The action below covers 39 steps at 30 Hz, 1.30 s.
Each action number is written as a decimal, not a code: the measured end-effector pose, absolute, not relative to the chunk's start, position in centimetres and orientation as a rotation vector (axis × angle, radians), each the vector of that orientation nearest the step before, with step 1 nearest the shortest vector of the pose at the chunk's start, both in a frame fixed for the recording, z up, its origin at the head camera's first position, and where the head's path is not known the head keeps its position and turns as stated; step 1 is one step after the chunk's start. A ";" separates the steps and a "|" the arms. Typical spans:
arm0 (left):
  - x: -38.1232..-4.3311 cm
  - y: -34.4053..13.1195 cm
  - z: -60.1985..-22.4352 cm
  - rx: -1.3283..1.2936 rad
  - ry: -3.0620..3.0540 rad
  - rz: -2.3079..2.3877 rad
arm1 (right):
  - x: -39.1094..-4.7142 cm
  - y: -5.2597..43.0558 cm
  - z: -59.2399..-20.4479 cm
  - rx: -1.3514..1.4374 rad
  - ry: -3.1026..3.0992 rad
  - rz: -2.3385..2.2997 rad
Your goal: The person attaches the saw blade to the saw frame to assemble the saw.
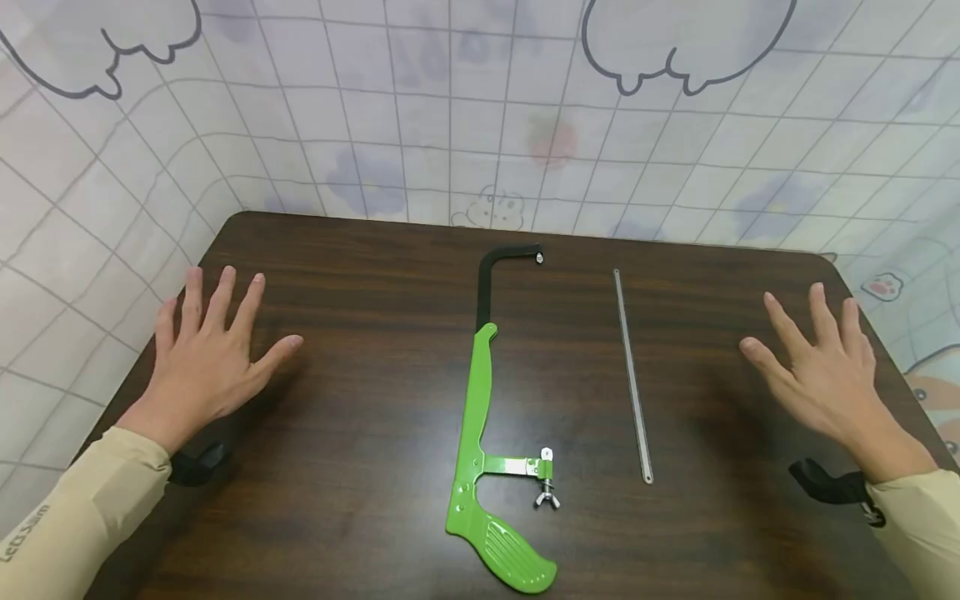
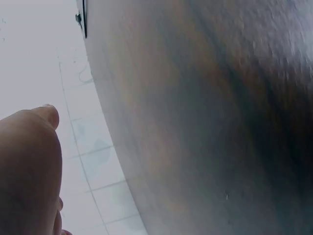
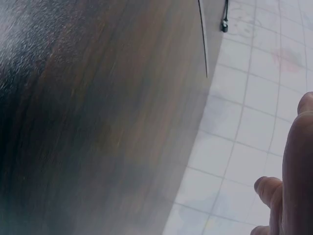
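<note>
I have both hands hovering, it seems, above the dark table [image 1: 337,392]: my left hand [image 1: 213,350] near its left edge, my right hand [image 1: 821,375] near its right edge, fingers spread apart on each and nothing between them. The green hacksaw frame [image 1: 472,400] lies between my hands, its black arm pointing to the far edge, its grip toward me, its gap facing right. On that side, well apart from it, the thin blade [image 1: 633,375] lies nearly parallel, between the frame and the table's right edge. I judge that reaching well from here means coming in low, left hand to the frame's green back, right to the blade. A strip this flat will likely cling to the wood, so I'd lift one end by its flat faces, fingertips off both edges; I cannot tell which carries teeth. I'd keep the frame flat, since the wing nut [image 1: 547,500] sticks out and could catch, and I can't tell how tight it sits.
</note>
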State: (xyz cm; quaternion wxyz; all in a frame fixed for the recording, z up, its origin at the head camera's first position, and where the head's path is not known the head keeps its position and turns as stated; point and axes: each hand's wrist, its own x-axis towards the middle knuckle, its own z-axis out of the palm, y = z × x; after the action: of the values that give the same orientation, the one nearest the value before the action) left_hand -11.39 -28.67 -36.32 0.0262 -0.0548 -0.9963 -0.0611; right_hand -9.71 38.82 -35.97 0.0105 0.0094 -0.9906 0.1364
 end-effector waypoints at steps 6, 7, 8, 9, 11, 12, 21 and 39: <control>-11.4 -27.8 -36.5 -0.208 -3.077 -0.180 | -9.9 38.4 -36.2 0.031 -3.095 0.428; -11.3 -27.7 -36.5 -0.215 -3.078 -0.176 | -9.9 38.3 -36.2 0.032 -3.101 0.428; -11.3 -27.6 -36.5 -0.222 -3.078 -0.172 | -9.9 38.2 -36.4 0.035 -3.105 0.427; -11.2 -27.4 -36.6 -0.229 -3.079 -0.166 | -9.9 38.1 -36.5 0.034 -3.107 0.428; -11.2 -27.2 -36.6 -0.241 -3.077 -0.160 | -10.0 37.8 -36.8 0.037 -3.107 0.433; -11.2 -27.1 -36.6 -0.245 -3.078 -0.159 | -10.1 37.6 -36.9 0.038 -3.106 0.438; -11.4 -25.9 -37.1 -0.284 -3.062 -0.177 | -10.8 36.2 -37.6 0.043 -3.081 0.488; -11.9 -22.4 -37.5 -0.379 -3.041 -0.240 | -11.5 34.3 -37.8 0.037 -2.971 0.672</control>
State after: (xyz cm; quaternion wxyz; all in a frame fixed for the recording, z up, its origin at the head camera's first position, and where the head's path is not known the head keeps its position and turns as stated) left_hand -11.87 -22.44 -37.54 0.0340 -0.1232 -0.9887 -0.0780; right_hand -11.52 34.34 -37.84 0.0478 0.0122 -0.9742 0.2203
